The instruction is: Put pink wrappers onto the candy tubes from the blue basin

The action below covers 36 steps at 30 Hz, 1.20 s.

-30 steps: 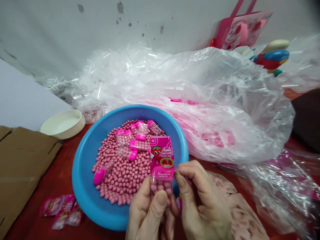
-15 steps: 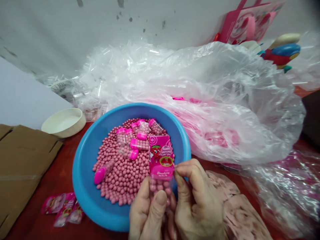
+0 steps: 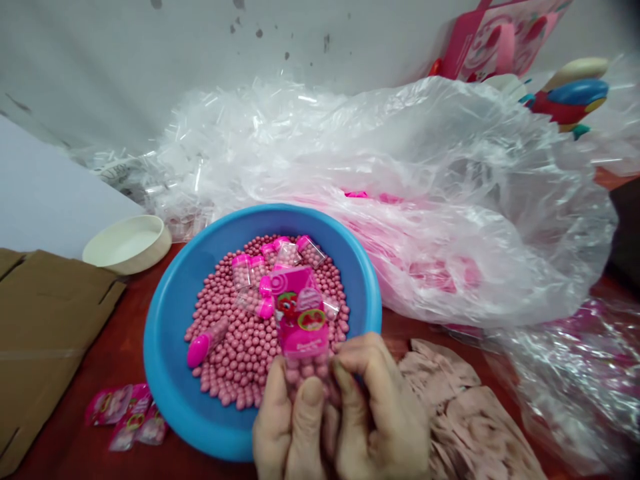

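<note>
A small pink bubble gum packet (image 3: 303,313), with a strawberry picture and a clear lower part showing pink balls, is held upright over the basin's near side. My left hand (image 3: 293,427) grips its bottom, thumb in front. My right hand (image 3: 383,413) is closed, thumb and forefinger pinched at the packet's lower right edge. Behind it is a blue basin (image 3: 159,327) with pink gumballs (image 3: 235,367) in it. Several clear little jars with pink caps (image 3: 241,270) lie on the gumballs, and one more pink-capped container (image 3: 200,350) rests at the left.
Left of the basin are filled packets (image 3: 135,420), a cardboard box (image 3: 45,340) and a cream bowl (image 3: 127,243). Big clear plastic bags (image 3: 440,167) stretch behind it. At right lie a brownish-pink cloth (image 3: 465,407) and shiny packaging (image 3: 575,373).
Both hands have shifted a little left with the packet, which now leans slightly left at the top. The jars and basin stay where they were.
</note>
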Motion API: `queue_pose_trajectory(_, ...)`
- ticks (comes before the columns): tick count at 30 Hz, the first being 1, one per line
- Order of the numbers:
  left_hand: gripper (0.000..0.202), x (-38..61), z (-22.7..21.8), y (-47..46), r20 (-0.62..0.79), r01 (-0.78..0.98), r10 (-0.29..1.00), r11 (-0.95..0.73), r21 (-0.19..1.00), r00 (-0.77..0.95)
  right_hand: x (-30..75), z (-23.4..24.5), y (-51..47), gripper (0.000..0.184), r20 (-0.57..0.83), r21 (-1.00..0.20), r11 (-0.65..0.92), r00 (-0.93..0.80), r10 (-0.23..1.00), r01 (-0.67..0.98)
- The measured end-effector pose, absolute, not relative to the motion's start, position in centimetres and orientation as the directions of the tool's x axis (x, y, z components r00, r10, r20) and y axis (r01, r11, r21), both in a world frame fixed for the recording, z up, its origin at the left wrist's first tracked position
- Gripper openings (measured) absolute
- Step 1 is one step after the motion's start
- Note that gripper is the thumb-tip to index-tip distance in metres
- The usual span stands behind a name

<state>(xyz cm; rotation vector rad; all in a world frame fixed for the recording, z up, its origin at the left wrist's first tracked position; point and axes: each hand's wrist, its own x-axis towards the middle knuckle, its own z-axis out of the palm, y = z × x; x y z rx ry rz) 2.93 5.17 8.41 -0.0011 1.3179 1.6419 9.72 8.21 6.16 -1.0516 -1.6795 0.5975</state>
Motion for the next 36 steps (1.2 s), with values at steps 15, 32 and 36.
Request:
queue_pose_trajectory(15,0.016,-0.9,7.4,6.1,-0.384,-0.858,0.915,0.291,0.424,0.121,10.2,5.3,10.2,0.041,0.683,-0.318,0.708,-0.365,0.633,0.631)
queue_pose_trajectory(32,0.017,-0.2,8.6,6.2,-0.563,-0.827,0.826,0.327,0.457,0.015,11.6,6.4,11.6,0.032,0.645,-0.137,0.805,-0.564,0.515,0.578)
queue_pose_trajectory(36,0.013,-0.4,8.1,6.0,-0.496,-0.837,0.865,0.326,0.439,0.077,11.0,6.0,11.9,0.029,0.673,-0.183,0.822,-0.541,0.504,0.539)
